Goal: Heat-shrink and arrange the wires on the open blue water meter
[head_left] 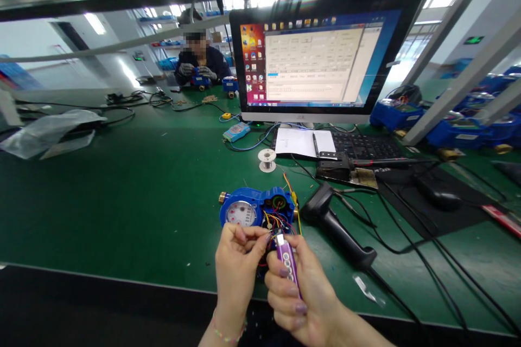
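Note:
A blue water meter (243,213) lies near the front of the green bench, its round dial at the left and an open compartment of coloured wires (273,220) at the right. My left hand (239,260) is closed in a pinch at the front of that compartment, on thin wires. Wrapped in the fingers of my right hand (303,290) is a purple lighter (287,261), its metal top pointing at the wires beside my left fingertips. Whether a flame burns cannot be made out. My hands partly cover the compartment's front.
Right of the meter lies a black barcode scanner (340,227) with its cable. Behind stand a solder wire spool (267,160), a notebook with a pen (299,142), a keyboard (366,145) and a monitor (313,65). A co-worker (203,62) sits across the bench. A plastic bag (52,130) lies far left.

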Available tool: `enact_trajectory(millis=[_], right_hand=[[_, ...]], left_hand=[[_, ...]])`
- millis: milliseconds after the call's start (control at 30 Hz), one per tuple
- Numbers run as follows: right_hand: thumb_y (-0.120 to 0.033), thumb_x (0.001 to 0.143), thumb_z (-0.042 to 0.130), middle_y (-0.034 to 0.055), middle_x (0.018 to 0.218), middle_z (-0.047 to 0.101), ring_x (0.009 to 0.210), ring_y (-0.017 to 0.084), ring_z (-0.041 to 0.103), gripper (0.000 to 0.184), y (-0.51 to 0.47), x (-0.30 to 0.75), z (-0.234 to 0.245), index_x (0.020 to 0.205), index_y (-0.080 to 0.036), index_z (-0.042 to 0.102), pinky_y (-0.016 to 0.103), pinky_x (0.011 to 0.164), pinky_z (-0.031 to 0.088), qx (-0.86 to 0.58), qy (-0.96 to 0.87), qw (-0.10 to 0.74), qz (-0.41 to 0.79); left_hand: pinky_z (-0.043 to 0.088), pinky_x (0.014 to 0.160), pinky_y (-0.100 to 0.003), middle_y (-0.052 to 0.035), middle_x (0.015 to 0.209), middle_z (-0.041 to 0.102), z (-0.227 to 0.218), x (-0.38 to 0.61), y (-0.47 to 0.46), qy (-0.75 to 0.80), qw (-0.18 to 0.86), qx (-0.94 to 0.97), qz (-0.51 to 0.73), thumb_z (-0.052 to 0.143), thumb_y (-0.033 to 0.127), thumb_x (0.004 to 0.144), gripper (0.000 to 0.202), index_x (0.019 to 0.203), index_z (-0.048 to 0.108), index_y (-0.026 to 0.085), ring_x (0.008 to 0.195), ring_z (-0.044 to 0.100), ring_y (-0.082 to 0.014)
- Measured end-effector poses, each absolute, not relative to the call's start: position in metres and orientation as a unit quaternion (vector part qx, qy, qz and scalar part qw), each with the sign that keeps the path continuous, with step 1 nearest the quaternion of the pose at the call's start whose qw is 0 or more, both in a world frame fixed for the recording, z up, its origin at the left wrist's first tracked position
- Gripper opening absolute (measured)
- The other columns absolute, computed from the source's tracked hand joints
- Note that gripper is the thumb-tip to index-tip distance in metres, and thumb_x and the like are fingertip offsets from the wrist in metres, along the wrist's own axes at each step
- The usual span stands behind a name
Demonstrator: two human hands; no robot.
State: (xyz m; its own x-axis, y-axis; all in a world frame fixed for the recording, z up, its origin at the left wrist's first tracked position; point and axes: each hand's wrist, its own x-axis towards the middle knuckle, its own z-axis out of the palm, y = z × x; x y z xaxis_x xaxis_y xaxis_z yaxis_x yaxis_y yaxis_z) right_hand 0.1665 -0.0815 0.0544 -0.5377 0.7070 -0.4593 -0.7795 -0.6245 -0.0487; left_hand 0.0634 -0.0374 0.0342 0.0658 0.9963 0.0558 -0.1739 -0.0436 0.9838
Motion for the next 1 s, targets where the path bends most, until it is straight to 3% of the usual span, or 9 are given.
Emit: enact_trajectory(millis=[1000], right_hand=[[-0.054, 0.085, 0.014, -0.0066, 0.034, 0.022, 0.025, 0.003, 0.015, 0.058, -0.0829, 0.1677, 0.0542, 0.047, -0.017, 0.038, 0.013, 0.025, 0.009, -0.214, 0.096, 0.46, 0.856]], left_hand=[[0.052, 0.059, -0.015, -0.0006, 0.069, 0.067, 0.0339, 0.0632, -0.0382, 0.432, 0.533, 0.476, 0.55, 0.069, 0.016, 0.068, 0.041, 0.071, 0.028, 0.02, 0.064, 0.064, -0.0099]])
